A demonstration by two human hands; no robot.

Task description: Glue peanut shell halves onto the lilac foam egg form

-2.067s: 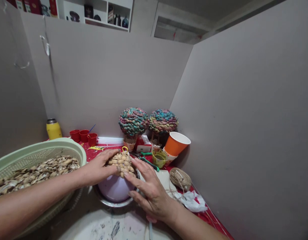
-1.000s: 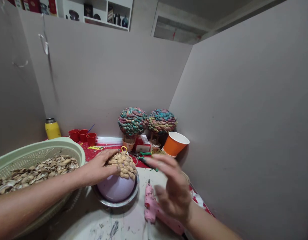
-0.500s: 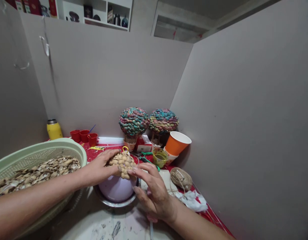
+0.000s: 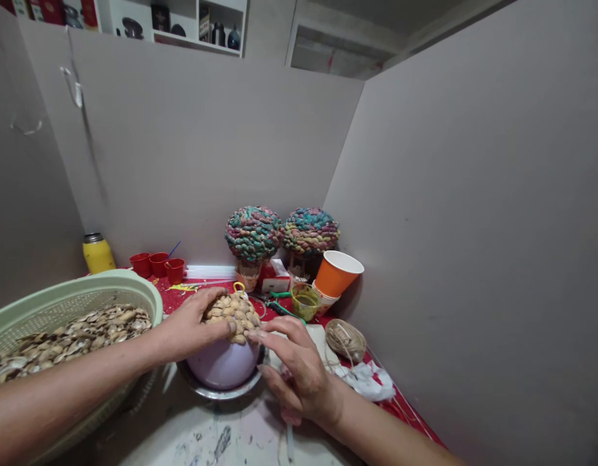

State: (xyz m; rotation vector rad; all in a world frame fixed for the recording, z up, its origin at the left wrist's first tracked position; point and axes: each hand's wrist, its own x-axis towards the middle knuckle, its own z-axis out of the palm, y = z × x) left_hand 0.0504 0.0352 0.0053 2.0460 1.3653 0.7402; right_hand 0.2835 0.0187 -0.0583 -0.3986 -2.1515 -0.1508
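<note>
A lilac balloon [image 4: 220, 366] sits in a round metal bowl [image 4: 221, 393], its top covered with rows of tan peanut shells [image 4: 238, 314]. My left hand [image 4: 199, 323] grips this shell cap from the left, thumb in front and fingers over the far side. At the cap's right edge, the fingertips of my right hand [image 4: 299, 366] touch the shells. Partly hidden in that hand's palm is a pink tool [image 4: 292, 417], apparently a glue gun, with a pale stick [image 4: 290, 446] below it.
At left stands a green basket [image 4: 156, 294] of loose shells [image 4: 99, 333]. Behind are red cups [image 4: 175, 270], a yellow bottle [image 4: 99, 255], two shell-covered trees [image 4: 254, 234], green-handled pliers [image 4: 284, 307], a yellow cup [image 4: 305, 301] and orange paper cup [image 4: 335, 275]. Twine [image 4: 346, 340] lies right.
The whole view has shifted slightly, so things appear a little farther left. Both hands keep their places at the shell cap, with only slight finger movement.
</note>
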